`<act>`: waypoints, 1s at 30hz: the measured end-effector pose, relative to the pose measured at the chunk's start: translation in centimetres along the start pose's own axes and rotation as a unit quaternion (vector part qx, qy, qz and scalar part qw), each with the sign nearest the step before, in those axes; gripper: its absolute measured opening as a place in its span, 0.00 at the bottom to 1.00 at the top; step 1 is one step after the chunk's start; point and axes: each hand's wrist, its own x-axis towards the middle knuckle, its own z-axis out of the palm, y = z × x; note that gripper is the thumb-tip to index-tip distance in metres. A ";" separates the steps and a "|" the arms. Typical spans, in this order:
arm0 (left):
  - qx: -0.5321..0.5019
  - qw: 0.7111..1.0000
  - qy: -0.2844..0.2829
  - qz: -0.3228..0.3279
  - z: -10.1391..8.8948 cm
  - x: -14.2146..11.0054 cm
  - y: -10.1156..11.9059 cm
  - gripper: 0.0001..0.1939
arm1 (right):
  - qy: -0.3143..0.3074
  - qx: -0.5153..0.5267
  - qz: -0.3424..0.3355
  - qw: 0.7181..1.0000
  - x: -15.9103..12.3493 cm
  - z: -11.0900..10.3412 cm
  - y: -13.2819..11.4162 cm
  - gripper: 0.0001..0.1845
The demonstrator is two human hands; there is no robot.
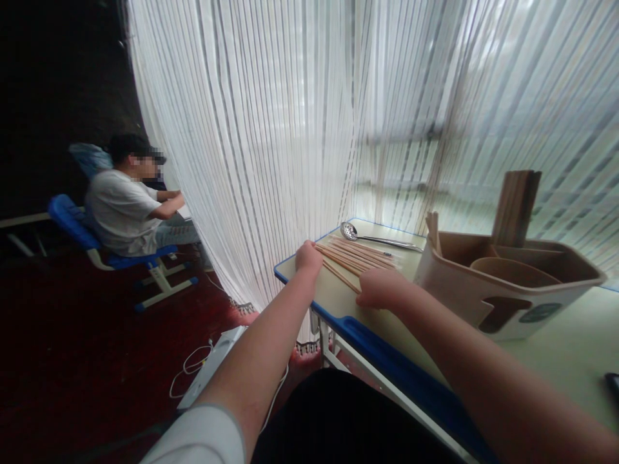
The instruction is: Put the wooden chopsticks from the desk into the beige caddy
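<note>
Both curled hands (309, 260) (382, 288) touch wooden chopsticks (356, 256).

Chopsticks (355, 253) are light tan, slotted spoon (349, 231) is silver, surface (338, 300) is pale cream with blue trim, caddy (452, 296) is beige with a dark brown patch, curtain (251, 129) is white and vertically striped, floor (97, 361) deep red lol.

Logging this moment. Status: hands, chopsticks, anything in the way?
Left hand at one end of chopsticks, right hand toward the other; grips unclear. Chopsticks spread on table. Slotted spoon just beyond.
</note>
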 end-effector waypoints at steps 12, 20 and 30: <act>-0.065 0.974 0.086 0.201 -0.8 -2.0 2.2 0.19 | 0.126 0.007 0.012 0.992 -5.2 -8.3 2.8 0.17; -0.052 0.842 0.076 0.531 -1.8 -6.2 4.5 0.22 | 0.377 0.086 0.049 0.921 -10.0 -11.8 6.4 0.08; -0.083 0.823 0.122 0.548 -0.1 -7.5 8.5 0.09 | 0.554 0.237 -0.036 0.798 -13.1 -12.8 7.5 0.08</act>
